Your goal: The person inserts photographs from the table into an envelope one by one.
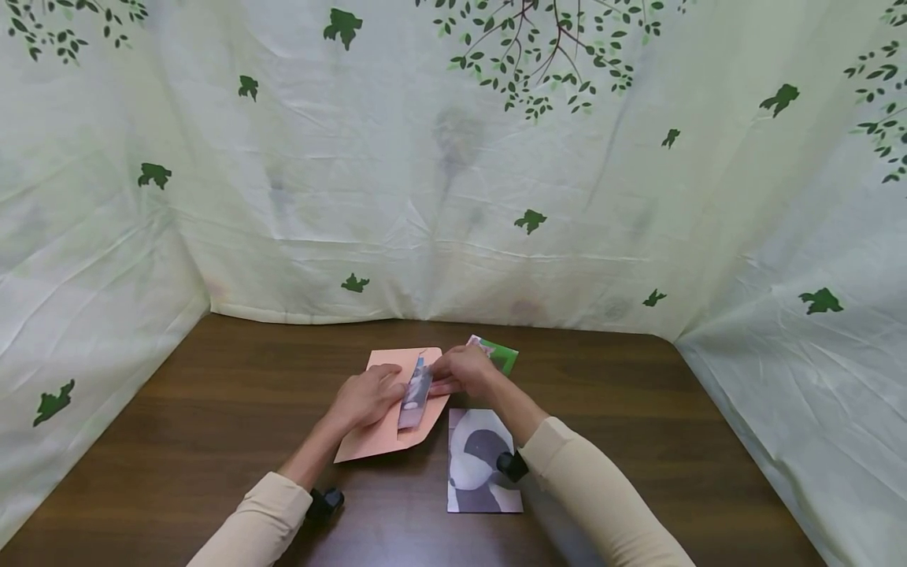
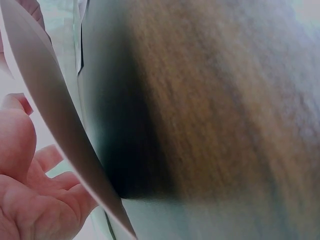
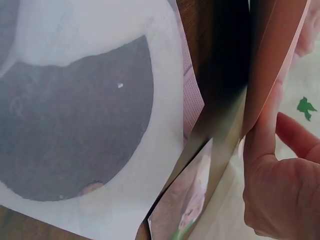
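A pink paper envelope [image 1: 368,438] lies tilted on the table, its flaps parted around a narrow strip of a grey-and-purple printed picture [image 1: 414,399]. On the envelope's left part rests my left hand [image 1: 367,396], fingers extended toward the strip. My right hand [image 1: 464,370] pinches the right flap near its upper edge. In the left wrist view the left hand [image 2: 37,192] is beside the pale paper edge [image 2: 60,115]. The right wrist view shows the right hand [image 3: 285,185] at the pink flap [image 3: 272,60]; some fingertips are hidden there.
A larger grey-and-white picture card [image 1: 478,465] lies on the brown table [image 1: 602,394], partly under the right wrist's camera. Behind the right hand is a green-edged card [image 1: 503,358]. A white leaf-patterned cloth [image 1: 425,181] hangs at the back and sides.
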A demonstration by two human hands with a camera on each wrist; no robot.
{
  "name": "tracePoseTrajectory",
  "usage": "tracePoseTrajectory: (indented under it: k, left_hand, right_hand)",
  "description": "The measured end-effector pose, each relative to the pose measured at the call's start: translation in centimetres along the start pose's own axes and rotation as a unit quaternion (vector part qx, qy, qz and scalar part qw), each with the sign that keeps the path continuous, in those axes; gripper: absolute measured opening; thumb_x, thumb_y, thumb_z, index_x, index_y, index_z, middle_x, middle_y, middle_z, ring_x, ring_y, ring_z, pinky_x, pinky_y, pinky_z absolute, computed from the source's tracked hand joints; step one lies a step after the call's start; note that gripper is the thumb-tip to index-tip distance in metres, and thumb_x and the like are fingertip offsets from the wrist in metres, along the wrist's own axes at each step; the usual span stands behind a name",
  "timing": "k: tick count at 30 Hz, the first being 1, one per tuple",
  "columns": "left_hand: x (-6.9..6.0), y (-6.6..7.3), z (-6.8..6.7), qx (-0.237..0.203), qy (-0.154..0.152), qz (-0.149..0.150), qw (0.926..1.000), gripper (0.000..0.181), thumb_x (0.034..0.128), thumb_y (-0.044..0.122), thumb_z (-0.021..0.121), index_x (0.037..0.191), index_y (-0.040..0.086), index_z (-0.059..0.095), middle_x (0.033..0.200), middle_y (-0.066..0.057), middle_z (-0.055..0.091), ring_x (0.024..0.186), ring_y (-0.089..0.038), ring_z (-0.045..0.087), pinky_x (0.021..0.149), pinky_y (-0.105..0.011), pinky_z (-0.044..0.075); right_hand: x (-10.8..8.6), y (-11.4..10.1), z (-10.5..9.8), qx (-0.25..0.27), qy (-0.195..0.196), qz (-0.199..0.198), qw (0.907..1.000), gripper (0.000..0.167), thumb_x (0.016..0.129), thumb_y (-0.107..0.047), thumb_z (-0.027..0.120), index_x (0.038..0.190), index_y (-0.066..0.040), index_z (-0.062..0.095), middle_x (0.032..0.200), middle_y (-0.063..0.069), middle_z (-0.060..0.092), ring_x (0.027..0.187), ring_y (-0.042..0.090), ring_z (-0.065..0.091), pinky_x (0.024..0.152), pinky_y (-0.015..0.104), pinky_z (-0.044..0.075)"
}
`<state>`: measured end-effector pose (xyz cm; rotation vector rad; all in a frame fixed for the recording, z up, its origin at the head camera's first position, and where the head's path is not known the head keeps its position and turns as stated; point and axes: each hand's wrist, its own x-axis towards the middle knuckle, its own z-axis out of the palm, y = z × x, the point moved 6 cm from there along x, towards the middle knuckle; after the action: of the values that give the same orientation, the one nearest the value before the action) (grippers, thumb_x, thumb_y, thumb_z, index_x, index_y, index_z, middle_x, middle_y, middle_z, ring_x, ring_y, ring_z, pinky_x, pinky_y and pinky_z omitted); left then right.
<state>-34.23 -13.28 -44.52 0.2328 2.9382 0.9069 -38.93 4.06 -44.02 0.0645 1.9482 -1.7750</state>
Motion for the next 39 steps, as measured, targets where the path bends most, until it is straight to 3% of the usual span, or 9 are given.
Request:
tracePoseTrajectory:
  k: [11,39]
  left_hand:
    - [-0.1,0.1,-0.1,0.004,0.005,0.005,1.0000,0.048,0.1003,0.031,0.054,0.141,0.006,0.058,0.142,-0.021,0.059,0.130,-0.047,0.054,0.106,-0.058,0.043]
    - [0.1,-0.5,0.1,-0.009,0.002,-0.006,0.9999,0.050,0.0999,0.034,0.056,0.142,0.007,0.057,0.144,-0.020,0.058,0.132,-0.047,0.052,0.107,-0.058,0.042]
  right_hand:
    - [0.0,0.5,0.0,0.001,0.001,0.023,0.9997,0.025,0.094,0.001,0.063,0.117,0.011,0.064,0.092,0.016,0.070,0.065,0.020,0.074,0.064,0.028,0.061]
    - [0.9,0.9,2.1,0.037,0.027,-0.030,0.9985,0.016,0.092,0.007,0.057,0.106,0.012,0.063,0.080,0.016,0.069,0.061,0.020,0.072,0.066,0.033,0.062]
